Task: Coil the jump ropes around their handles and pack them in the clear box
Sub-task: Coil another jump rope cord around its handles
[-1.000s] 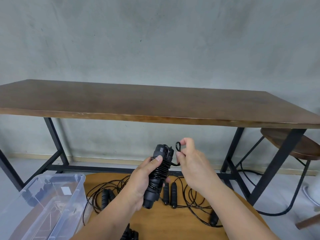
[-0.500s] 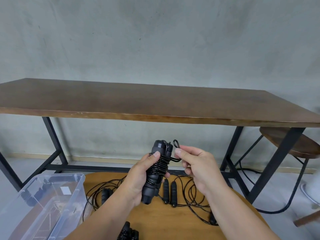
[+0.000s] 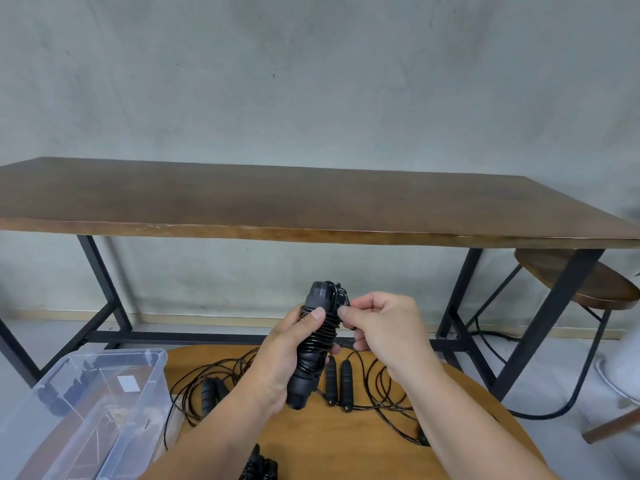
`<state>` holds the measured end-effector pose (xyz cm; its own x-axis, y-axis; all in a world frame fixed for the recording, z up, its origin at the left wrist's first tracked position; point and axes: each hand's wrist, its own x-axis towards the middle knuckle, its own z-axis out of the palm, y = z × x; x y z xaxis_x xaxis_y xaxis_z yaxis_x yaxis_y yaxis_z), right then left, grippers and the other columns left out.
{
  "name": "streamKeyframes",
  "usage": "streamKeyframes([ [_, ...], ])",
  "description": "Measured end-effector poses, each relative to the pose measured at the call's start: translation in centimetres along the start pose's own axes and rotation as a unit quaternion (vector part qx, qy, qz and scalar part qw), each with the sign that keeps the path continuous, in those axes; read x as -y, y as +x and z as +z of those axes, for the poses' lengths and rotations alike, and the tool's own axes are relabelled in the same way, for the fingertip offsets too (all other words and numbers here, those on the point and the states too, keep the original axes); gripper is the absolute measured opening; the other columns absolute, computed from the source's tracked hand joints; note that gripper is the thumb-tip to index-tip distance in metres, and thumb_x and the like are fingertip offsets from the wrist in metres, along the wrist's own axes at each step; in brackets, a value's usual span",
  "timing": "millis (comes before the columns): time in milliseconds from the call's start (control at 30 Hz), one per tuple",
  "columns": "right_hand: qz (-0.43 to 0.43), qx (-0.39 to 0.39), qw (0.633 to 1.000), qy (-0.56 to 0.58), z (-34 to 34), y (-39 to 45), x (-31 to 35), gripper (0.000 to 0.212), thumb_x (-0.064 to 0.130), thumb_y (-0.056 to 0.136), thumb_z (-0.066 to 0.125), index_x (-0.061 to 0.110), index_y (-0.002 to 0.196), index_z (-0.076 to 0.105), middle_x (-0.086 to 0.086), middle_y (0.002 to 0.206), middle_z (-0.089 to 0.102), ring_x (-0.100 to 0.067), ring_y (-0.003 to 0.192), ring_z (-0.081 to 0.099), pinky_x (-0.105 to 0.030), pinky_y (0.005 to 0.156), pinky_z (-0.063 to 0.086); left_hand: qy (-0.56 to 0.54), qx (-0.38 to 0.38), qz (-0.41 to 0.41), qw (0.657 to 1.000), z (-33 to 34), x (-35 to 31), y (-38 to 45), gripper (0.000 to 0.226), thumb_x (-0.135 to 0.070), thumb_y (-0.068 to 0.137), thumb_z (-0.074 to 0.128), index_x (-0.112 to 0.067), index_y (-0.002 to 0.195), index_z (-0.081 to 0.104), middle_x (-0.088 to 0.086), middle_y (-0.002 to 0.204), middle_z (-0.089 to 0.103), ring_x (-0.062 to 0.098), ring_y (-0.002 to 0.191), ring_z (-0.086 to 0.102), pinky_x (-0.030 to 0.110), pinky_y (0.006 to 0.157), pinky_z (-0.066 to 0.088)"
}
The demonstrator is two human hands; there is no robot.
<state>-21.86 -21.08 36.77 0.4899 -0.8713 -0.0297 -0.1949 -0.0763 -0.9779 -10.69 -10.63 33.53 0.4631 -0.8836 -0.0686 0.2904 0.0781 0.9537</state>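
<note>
My left hand (image 3: 287,355) grips a pair of black jump-rope handles (image 3: 313,344) held upright, with black cord wound in tight turns around their upper half. My right hand (image 3: 377,322) pinches the last loop of cord against the top of the bundle. On the round wooden table (image 3: 363,441) below lie loose jump ropes: two handles (image 3: 337,379) side by side, another handle pair (image 3: 211,393) further left, and tangled cord (image 3: 384,393). A coiled bundle (image 3: 259,467) shows at the bottom edge. The clear box (image 3: 86,410) stands open at the lower left.
A long dark wooden table (image 3: 311,199) on black metal legs stands behind, against a grey wall. A round wooden stool (image 3: 581,282) is at the right, with a black cable on the floor under it.
My right hand has come down from above the handles and now presses the small end loop of cord against the top of the bundle. My left hand holds the bundle steady.
</note>
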Motion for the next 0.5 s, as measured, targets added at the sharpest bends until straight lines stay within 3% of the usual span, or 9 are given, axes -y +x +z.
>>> streamKeyframes([
  [67, -0.023, -0.001, 0.999, -0.025, 0.2, -0.2, 0.0, 0.015, 0.022, 0.086, 0.075, 0.012, 0.097, 0.074, -0.002, 0.069, 0.072, -0.008, 0.047, 0.060, -0.032, 0.057, 0.059, 0.009, 0.006, 0.011, 1.000, -0.1, 0.0, 0.0, 0.038, -0.039, 0.085, 0.064, -0.015, 0.115, 0.065, 0.012, 0.094, 0.071, 0.024, 0.079, 0.068, 0.030, 0.066, 0.050],
  [200, -0.069, -0.015, 0.992, -0.101, 0.1, -0.5, -0.1, 0.019, 0.028, 0.090, 0.071, 0.020, 0.106, 0.075, 0.009, 0.070, 0.068, -0.004, 0.047, 0.063, -0.017, 0.051, 0.052, 0.024, 0.011, 0.018, 0.999, -0.3, 0.0, 0.1, 0.040, -0.044, 0.080, 0.067, -0.021, 0.113, 0.069, 0.011, 0.097, 0.072, 0.025, 0.082, 0.068, 0.032, 0.069, 0.049],
  [300, -0.134, -0.027, 0.980, -0.141, 0.0, -1.0, -0.4, 0.020, 0.029, 0.092, 0.068, 0.027, 0.110, 0.075, 0.017, 0.073, 0.067, -0.006, 0.060, 0.068, -0.023, 0.062, 0.057, 0.032, 0.018, 0.020, 0.999, -0.6, -0.1, 0.1, 0.041, -0.044, 0.079, 0.066, -0.024, 0.114, 0.069, 0.013, 0.096, 0.071, 0.023, 0.080, 0.068, 0.030, 0.068, 0.049],
  [400, -0.229, -0.039, 0.949, -0.214, 0.1, -1.1, -0.9, 0.017, 0.026, 0.095, 0.064, 0.026, 0.106, 0.077, 0.012, 0.080, 0.070, -0.010, 0.073, 0.066, -0.036, 0.071, 0.057, 0.025, 0.021, 0.020, 0.999, -0.7, -0.2, 0.1, 0.036, -0.043, 0.079, 0.066, -0.026, 0.110, 0.071, 0.013, 0.095, 0.071, 0.023, 0.080, 0.067, 0.029, 0.067, 0.048],
  [500, -0.286, -0.065, 0.917, -0.272, 0.6, -1.1, -1.3, 0.024, 0.026, 0.099, 0.057, 0.018, 0.114, 0.074, 0.006, 0.099, 0.062, -0.007, 0.085, 0.058, -0.025, 0.077, 0.051, 0.018, 0.018, 0.024, 0.999, -0.6, -0.1, 0.2, 0.036, -0.043, 0.079, 0.066, -0.026, 0.110, 0.071, 0.011, 0.098, 0.071, 0.027, 0.084, 0.066, 0.031, 0.067, 0.048],
])
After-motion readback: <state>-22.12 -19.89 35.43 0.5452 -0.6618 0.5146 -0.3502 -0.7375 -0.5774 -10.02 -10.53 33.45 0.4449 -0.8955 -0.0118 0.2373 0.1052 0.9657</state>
